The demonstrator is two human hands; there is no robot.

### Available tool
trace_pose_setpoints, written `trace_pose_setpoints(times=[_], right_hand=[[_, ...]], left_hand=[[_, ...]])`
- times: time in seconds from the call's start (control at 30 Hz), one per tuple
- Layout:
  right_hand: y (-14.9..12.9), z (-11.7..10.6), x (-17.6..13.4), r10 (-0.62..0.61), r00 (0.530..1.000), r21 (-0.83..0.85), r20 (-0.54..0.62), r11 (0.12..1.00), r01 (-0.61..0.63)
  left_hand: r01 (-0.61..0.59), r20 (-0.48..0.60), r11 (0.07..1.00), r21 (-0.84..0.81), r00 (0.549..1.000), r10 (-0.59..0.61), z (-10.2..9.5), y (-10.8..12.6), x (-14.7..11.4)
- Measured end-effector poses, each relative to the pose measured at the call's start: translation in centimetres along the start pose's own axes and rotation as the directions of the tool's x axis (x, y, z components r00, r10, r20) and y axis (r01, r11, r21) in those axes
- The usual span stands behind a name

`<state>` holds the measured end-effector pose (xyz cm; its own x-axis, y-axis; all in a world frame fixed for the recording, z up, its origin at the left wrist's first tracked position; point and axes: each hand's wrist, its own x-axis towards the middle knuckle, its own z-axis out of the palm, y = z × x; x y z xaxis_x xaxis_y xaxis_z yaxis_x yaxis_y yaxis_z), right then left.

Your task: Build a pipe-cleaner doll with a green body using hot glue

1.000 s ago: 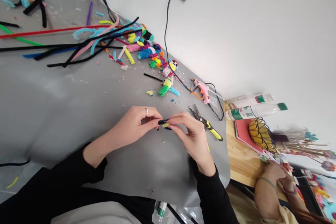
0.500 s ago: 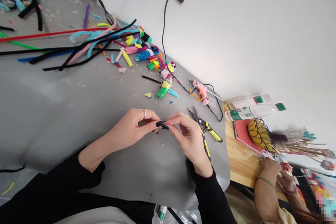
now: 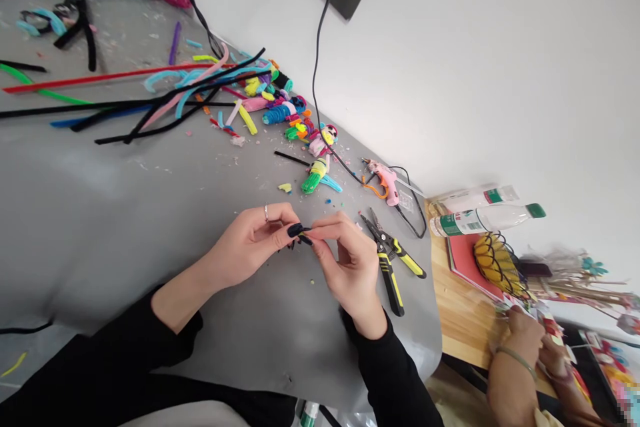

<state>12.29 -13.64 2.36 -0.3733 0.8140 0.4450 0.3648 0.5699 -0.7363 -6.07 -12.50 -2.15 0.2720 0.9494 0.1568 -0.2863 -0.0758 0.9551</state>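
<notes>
My left hand (image 3: 255, 243) and my right hand (image 3: 347, 260) meet fingertip to fingertip above the grey mat (image 3: 200, 207). Both are closed in a pinch. Something small and dark seems to sit between them, but the fingers and dark nails hide what it is. Just beyond my fingers lies a small green and yellow pipe-cleaner figure (image 3: 314, 177) with a light blue strip and a black strip at its sides. Beside my right hand rest wire-stripping pliers (image 3: 387, 250) with yellow and black handles, jaws apart.
Loose pipe cleaners (image 3: 170, 97) spread across the left of the mat, with several finished figures (image 3: 285, 110) by the wall. A pink glue gun (image 3: 387, 183) trails its cord. Plastic bottles (image 3: 485, 219) and a wire basket (image 3: 495, 263) stand right, near another person's arms (image 3: 517, 360).
The whole view has shifted slightly. My right hand has moved a little left, away from the pliers, showing more of their handles. My fingertips remain pinched together.
</notes>
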Motion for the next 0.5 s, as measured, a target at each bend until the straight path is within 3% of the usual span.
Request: trace_pose_setpoints(times=[0.13,0.27,0.4,0.5], right_hand=[[0.3,-0.4,1.7,0.064,0.998,-0.044,0.004,0.997,-0.064],[2.1,-0.5,4.4,0.140,0.986,-0.335,-0.088,0.928,-0.162],[4.2,1.3,6.0,0.240,0.965,-0.630,-0.106,0.734,-0.252],[4.7,2.2,6.4,0.320,0.939,-0.616,-0.123,0.717,-0.325]], left_hand=[[0.016,-0.145,1.000,0.025,0.989,-0.012,0.3,-0.1,-0.1],[0.048,-0.293,0.997,0.066,0.956,-0.027,0.7,-0.3,0.0],[0.036,-0.315,0.997,0.072,0.949,-0.012,0.9,-0.4,-0.1],[0.018,-0.328,0.998,0.059,0.945,0.002,0.9,-0.3,-0.1]])
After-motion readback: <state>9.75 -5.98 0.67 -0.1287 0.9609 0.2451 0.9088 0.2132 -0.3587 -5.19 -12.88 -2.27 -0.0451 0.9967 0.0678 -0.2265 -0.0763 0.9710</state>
